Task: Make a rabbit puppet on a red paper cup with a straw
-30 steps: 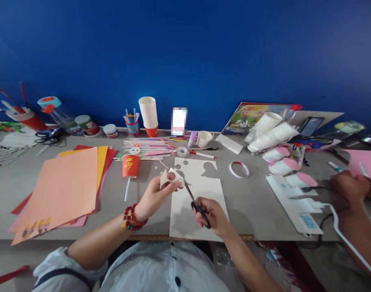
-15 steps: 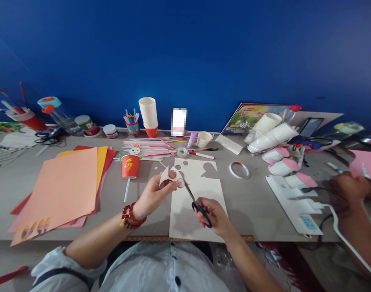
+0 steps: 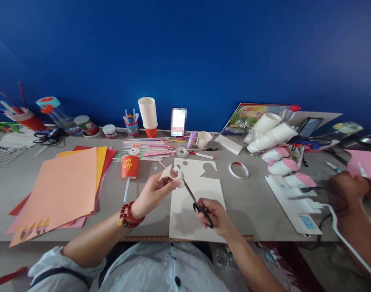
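Note:
My left hand pinches a small piece of white paper with a curved cut-out in it. In my right hand is a pair of black-handled scissors, fingers closed round the loops. The blades reach up and left to the edge of the held paper; whether they are parted I cannot tell. Beneath both hands lies a large white sheet with several shapes cut out along its top. Left of my left hand, an orange-red paper cup with a straw and a rabbit-face cutout lies on the table.
Coloured paper sheets are stacked at the left. Straws, a tape roll and a stack of paper cups stand or lie behind. A white ring and a power strip lie right, near another person's hand.
The paper in my left hand has turned slightly, and the scissors have shifted a little with it. Otherwise the scene looks nearly the same.

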Demonstrator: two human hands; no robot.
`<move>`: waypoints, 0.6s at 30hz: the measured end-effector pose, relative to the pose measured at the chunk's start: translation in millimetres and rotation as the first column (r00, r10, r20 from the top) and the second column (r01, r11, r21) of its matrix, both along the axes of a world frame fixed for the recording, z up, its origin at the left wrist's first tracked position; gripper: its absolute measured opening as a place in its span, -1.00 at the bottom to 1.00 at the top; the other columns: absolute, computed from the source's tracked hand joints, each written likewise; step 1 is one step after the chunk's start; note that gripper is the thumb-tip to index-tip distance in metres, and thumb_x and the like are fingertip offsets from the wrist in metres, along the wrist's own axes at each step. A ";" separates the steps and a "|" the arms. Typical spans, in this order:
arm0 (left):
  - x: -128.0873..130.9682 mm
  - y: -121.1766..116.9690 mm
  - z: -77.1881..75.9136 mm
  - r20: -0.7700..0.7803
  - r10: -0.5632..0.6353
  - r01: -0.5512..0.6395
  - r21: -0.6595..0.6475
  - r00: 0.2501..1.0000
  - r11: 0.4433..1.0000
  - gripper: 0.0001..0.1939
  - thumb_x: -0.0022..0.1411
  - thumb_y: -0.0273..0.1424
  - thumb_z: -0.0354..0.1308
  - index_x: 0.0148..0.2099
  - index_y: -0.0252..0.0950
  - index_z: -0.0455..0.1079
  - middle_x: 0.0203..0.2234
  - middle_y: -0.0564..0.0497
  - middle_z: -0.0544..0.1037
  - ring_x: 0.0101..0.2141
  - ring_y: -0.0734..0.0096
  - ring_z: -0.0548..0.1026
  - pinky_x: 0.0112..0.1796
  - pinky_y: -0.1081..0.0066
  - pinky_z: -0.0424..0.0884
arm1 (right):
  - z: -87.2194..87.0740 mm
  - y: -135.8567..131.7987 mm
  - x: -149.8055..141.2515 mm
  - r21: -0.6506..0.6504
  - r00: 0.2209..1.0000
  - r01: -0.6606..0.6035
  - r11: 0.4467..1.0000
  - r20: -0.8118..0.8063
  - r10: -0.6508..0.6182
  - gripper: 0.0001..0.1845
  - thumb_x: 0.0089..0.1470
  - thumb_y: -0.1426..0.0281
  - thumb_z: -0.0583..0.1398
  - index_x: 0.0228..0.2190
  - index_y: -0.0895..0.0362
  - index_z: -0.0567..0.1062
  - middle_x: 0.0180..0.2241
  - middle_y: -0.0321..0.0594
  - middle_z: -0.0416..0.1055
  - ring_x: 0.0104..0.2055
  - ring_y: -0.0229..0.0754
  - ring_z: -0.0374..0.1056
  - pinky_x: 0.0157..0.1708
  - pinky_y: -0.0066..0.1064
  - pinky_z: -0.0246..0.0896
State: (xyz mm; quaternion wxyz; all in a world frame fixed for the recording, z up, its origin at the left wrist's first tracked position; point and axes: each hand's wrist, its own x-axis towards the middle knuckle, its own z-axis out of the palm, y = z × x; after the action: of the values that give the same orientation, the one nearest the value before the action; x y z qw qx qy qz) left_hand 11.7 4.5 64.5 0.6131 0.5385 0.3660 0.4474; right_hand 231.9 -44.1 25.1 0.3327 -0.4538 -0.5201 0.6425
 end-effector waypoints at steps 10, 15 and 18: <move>-4.8 3.7 5.3 -0.216 0.012 -0.004 0.034 0.976 0.999 -0.66 0.23 -0.13 0.20 -0.39 -0.32 0.40 -0.42 0.01 0.48 -0.35 0.40 0.39 -0.31 0.44 0.30 | 2.2 0.6 3.1 0.001 1.000 -0.002 1.000 0.010 0.002 -0.35 -0.24 -0.19 0.32 -0.60 0.13 0.30 -0.70 -0.44 0.18 -0.70 -0.43 0.04 -0.71 -0.55 -0.01; -4.5 4.6 11.2 -0.214 0.013 -0.005 0.041 0.977 0.999 -0.67 0.23 -0.15 0.19 -0.40 -0.33 0.39 -0.38 -0.02 0.50 -0.35 0.41 0.39 -0.31 0.44 0.29 | 0.7 0.6 2.9 0.014 1.000 -0.001 1.000 0.006 0.001 -0.36 -0.22 -0.18 0.32 -0.60 0.12 0.28 -0.69 -0.44 0.18 -0.70 -0.43 0.04 -0.71 -0.54 0.01; -4.8 4.5 11.1 -0.201 -0.001 0.010 0.046 0.980 0.999 -0.69 0.24 -0.18 0.19 -0.39 -0.33 0.39 -0.23 -0.07 0.53 -0.24 0.35 0.43 -0.24 0.43 0.30 | -0.2 -0.2 2.8 0.019 1.000 -0.001 1.000 0.017 0.000 -0.37 -0.20 -0.17 0.31 -0.60 0.12 0.28 -0.68 -0.44 0.17 -0.70 -0.42 0.04 -0.71 -0.53 0.02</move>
State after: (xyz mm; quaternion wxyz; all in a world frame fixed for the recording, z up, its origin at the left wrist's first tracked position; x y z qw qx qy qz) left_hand 6.9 9.0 75.6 0.5618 0.5960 0.4138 0.3975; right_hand 234.7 -44.3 24.9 0.3324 -0.4558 -0.5289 0.6340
